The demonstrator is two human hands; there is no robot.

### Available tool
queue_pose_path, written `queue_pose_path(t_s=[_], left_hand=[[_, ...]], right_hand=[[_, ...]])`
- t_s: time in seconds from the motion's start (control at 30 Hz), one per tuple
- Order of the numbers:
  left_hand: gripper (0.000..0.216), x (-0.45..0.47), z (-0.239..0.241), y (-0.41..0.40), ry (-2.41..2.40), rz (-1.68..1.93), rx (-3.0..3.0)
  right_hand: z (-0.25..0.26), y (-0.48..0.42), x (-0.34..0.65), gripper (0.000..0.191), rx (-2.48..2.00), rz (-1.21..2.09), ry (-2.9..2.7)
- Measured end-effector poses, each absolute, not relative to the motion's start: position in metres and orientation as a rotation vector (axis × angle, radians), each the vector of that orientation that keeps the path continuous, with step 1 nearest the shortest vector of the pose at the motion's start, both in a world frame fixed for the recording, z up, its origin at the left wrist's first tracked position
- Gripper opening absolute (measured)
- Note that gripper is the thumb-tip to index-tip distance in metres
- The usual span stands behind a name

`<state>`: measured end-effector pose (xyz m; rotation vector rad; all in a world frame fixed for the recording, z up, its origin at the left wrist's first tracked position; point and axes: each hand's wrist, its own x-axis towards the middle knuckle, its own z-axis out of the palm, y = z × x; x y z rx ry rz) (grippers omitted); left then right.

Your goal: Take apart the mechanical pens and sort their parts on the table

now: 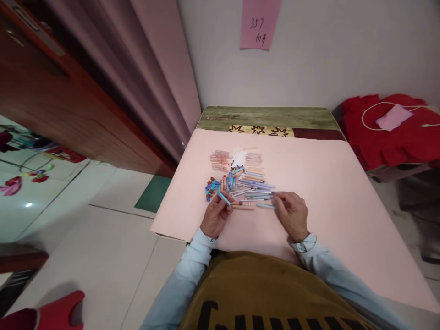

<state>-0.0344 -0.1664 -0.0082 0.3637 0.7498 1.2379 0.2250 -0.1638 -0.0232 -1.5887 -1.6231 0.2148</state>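
Note:
My left hand (214,215) pinches a turquoise pen cap (225,198) between thumb and fingers at the front of the pile. My right hand (292,213) has thumb and forefinger closed on the end of a thin white pen refill (257,200), which points left. Just beyond the left hand lie blue and orange-brown caps (229,181) and small blue and brown plugs (210,188). Between the hands are several purple and light blue pen barrels (256,184). Behind them sit white refills with dark tips (238,159) and clear pinkish parts (221,160).
Pale pink paper (330,201) covers the table, whose green wood-patterned edge (275,114) meets the wall. A pink note (259,23) hangs there. Red cloth (381,133) with a white cable lies at right. A wooden door (85,105) and a curtain stand at left.

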Motion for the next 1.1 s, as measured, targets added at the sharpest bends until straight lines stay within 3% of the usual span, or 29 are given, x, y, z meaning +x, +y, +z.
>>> queue_pose_path(t_s=[0.43, 0.77, 0.97, 1.1], left_hand=[[0.043, -0.037, -0.014, -0.167, 0.651, 1.243, 0.360], [0.040, -0.028, -0.012, -0.172, 0.711, 1.042, 0.564], [0.036, -0.028, -0.013, -0.175, 0.689, 1.016, 0.617], [0.033, -0.029, -0.016, -0.176, 0.644, 0.984, 0.651]], right_hand=[[-0.013, -0.161, 0.219, 0.021, -1.553, 0.246, -1.679], [0.007, -0.177, 0.173, 0.013, -1.255, 0.414, -1.917], [0.016, -0.179, 0.151, 0.046, -1.104, 0.669, -1.866], [0.023, -0.172, 0.142, 0.035, -1.075, 0.821, -1.746]])
